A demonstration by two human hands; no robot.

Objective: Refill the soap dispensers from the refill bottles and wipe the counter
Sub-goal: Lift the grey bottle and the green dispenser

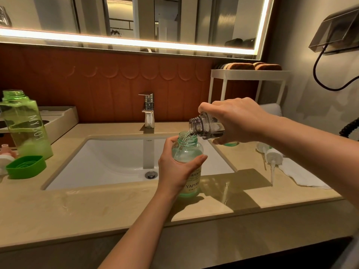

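Two hands share this pour. Your left hand (174, 171) wraps the teal soap dispenser (187, 152), thumb on the near side and fingers curled round the back. The dispenser stands upright on the front strip of the counter (77, 206), just beside the sink (108, 158). Its pump is off and its neck is open.

Your right hand (237, 119) grips the clear refill bottle (207, 127) from above, fingers closed round its body. The bottle is tipped nearly level, with its mouth just above the dispenser's neck. A thin stream runs from one into the other, so you are in the middle of the refill step.

Little liquid seems left in the clear bottle. How full the dispenser is, I cannot tell, because your left hand hides much of it.

The next move calls for a steady tilt and an eye on the neck. Bring the refill bottle upright before the level reaches the threads, so nothing spills onto the counter. Then reach right for a pump head (273, 156), which lies at the edge of the white cloth (303, 175), and screw it back on.

The wiping is not yet begun. The tall green bottle (25, 123) stands open at the far left, with its green cap (26, 166) beside it.
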